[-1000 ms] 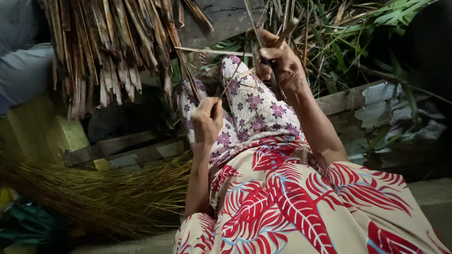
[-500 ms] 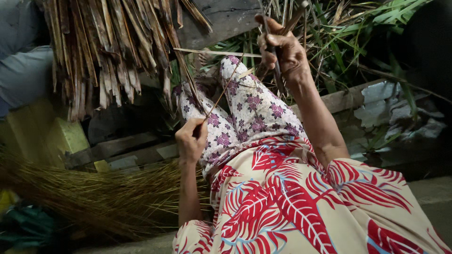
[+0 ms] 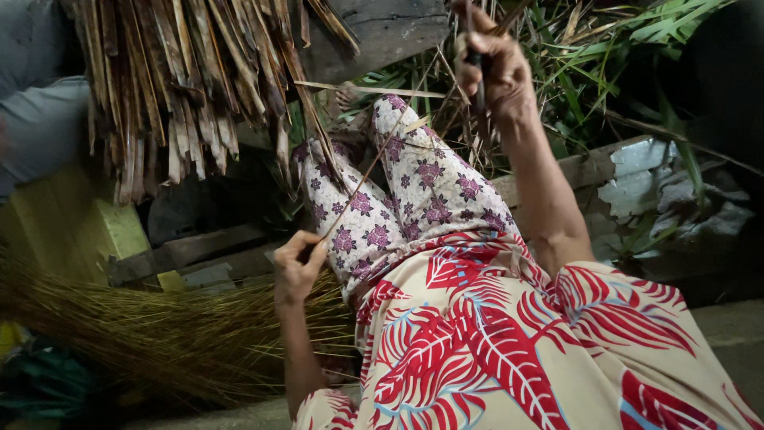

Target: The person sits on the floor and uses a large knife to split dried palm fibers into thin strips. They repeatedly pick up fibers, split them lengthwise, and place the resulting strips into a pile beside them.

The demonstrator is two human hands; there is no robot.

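A thin leaf rib (image 3: 362, 179) is pinched by the left hand (image 3: 298, 267); right hand (image 3: 493, 68) fingers are clamped on a knife (image 3: 475, 60). Many stripped ribs (image 3: 159, 342) are piled; a dry leaf bundle (image 3: 191, 80) is left.

Ground (image 3: 740, 326) is pale and flat, concrete-like, visible bottom right and along the bottom edge. On it, left side, a thick heap of thin yellow-brown sticks (image 3: 159, 338) lies flat, spread toward the person's lap. Just behind the heap, weathered grey wooden planks (image 3: 191, 251) lie lengthwise. A yellow-green block (image 3: 119, 231) sits at the left beside the planks. Far right, a long plank (image 3: 593, 163) runs across with crumpled grey sheeting (image 3: 668, 199) beside it. Green leaves (image 3: 637, 48) piled behind. Bottom left corner dark, something green there, unclear.
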